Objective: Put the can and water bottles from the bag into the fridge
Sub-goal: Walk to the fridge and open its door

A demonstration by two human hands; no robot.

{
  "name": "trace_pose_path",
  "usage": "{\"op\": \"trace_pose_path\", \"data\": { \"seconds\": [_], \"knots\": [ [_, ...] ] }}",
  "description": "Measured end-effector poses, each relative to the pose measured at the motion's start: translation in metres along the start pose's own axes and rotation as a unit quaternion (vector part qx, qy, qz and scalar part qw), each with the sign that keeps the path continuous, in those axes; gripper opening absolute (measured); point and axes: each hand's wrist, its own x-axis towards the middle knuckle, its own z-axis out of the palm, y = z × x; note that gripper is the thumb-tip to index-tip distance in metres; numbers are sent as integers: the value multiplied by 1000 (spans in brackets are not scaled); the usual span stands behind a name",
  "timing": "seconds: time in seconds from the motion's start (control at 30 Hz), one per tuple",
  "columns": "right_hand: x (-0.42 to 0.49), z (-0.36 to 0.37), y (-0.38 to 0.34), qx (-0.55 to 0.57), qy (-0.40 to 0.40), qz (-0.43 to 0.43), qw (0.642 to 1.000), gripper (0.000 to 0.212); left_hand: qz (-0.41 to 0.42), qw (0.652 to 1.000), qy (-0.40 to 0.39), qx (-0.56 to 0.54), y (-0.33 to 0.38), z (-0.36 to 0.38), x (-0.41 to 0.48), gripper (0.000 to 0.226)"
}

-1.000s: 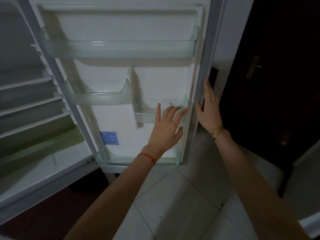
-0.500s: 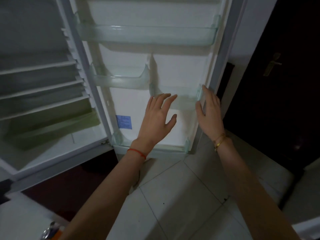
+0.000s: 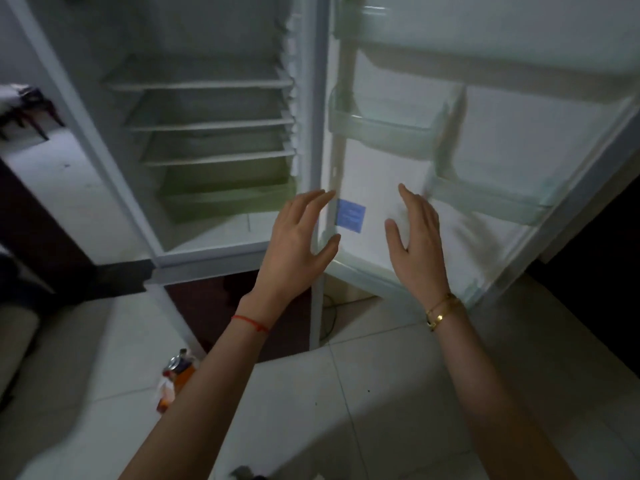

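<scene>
The white fridge (image 3: 145,188) stands with its door (image 3: 512,140) swung wide to the right; its shelves and door racks hold nothing. My left hand (image 3: 294,244) and my right hand (image 3: 417,244) float side by side in front of the door's lower part, fingers spread, empty and touching nothing. On the floor at lower left, partly behind my left forearm, an orange can (image 3: 178,370) with a silver top shows above a crumpled bit of bag (image 3: 162,393). No water bottles are visible.
A green crisper drawer (image 3: 225,199) sits at the bottom of the fridge. A blue label (image 3: 350,215) is on the door's inner face. Pale floor tiles (image 3: 381,410) lie below; a light sofa edge (image 3: 20,341) is at left, dark space at right.
The view has swung left and down, so the fridge interior and the can on the floor have come into sight. Both hands have left the door and drawn back, lower and closer together.
</scene>
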Motion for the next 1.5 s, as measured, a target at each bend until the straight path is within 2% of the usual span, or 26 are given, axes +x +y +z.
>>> {"op": "trace_pose_path", "data": {
  "seconds": [0.27, 0.53, 0.7, 0.93, 1.17, 1.33, 1.5],
  "knots": [
    [-15, 115, -89, 58, -96, -25, 993, 51, -107, 993, 21, 45, -84, -98, -61, 59],
    [-18, 218, -173, 91, -153, -61, 982, 52, -188, 978, 26, 86, -169, -194, -119, 60],
    [-28, 278, -208, 122, -190, -64, 972, 52, -256, 959, 12, 120, -217, -230, -155, 58],
    [-48, 353, -218, 125, -290, -41, 948, 53, -382, 917, -15, 115, -280, -245, -199, 53],
    [-51, 427, -205, 120, -415, -18, 902, 51, -487, 867, -28, 106, -355, -228, -229, 49],
    [-44, 482, -200, 100, -538, 26, 837, 52, -573, 817, -12, 67, -400, -209, -241, 47],
    [-41, 539, -210, 78, -610, 9, 788, 49, -627, 778, 2, 49, -445, -196, -256, 47]
  ]
}}
